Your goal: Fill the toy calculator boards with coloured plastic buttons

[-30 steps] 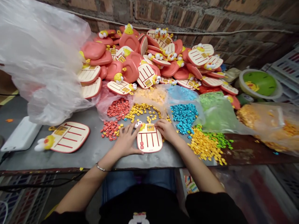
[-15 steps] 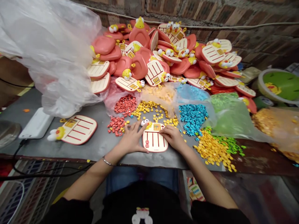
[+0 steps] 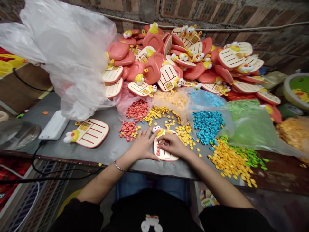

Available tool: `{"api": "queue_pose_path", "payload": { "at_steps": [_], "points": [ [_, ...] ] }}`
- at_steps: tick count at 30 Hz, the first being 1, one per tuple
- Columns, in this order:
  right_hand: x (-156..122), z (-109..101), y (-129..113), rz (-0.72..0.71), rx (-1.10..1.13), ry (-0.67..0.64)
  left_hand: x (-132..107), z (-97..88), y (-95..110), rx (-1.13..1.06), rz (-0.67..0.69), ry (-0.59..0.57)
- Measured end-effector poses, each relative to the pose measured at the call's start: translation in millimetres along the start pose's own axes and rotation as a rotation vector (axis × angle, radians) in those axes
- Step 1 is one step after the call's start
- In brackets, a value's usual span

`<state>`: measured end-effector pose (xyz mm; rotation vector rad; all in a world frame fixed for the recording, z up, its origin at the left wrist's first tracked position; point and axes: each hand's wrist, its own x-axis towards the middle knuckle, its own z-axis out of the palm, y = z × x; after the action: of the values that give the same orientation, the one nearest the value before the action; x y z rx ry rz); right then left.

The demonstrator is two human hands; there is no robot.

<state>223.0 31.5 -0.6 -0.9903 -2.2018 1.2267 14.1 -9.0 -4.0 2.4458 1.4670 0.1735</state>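
Note:
My left hand (image 3: 143, 145) grips the lower left side of a cream and red toy game board (image 3: 164, 154), with its thumb along the edge and its forefinger near the board's yellow chick head. My right hand (image 3: 172, 145) lies curled over the board's upper part and hides most of its grooves. Small red pieces show in a column at the board's left. Loose red pieces (image 3: 127, 130) lie left of my hands, and scattered yellow pieces (image 3: 185, 135) lie right of them. A second chick board (image 3: 90, 133) rests flat further left.
A heap of coral and cream chick boards (image 3: 173, 61) rises behind bagged piles of red, yellow and blue pieces (image 3: 207, 126). Yellow and green pieces (image 3: 231, 164) lie front right. A clear plastic sheet (image 3: 72, 64) bulges at left, beside a white power bank (image 3: 54, 125). A brick wall (image 3: 212, 13) stands behind.
My right hand has moved further onto the board, covering its upper part. The whole scene has shifted right in view as the camera turned left.

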Motion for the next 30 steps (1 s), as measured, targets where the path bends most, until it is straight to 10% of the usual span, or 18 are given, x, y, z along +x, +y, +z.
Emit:
{"api": "queue_pose_path", "payload": {
  "at_steps": [6,14,25,30],
  "points": [
    [51,-16,-30,-0.115,-0.09,0.092,1,-0.5,0,-0.047,0.044,0.034],
    [149,47,-70,-0.04,-0.764,-0.228,2,10.0,-8,-0.051,0.109,0.056],
    [135,42,-58,-0.131,-0.608,-0.202,3,3.3,-3,-0.039,0.121,0.026],
    [105,6,-46,-0.192,-0.275,0.039,4,5.3,-4,-0.061,0.092,0.048]
  ]
}}
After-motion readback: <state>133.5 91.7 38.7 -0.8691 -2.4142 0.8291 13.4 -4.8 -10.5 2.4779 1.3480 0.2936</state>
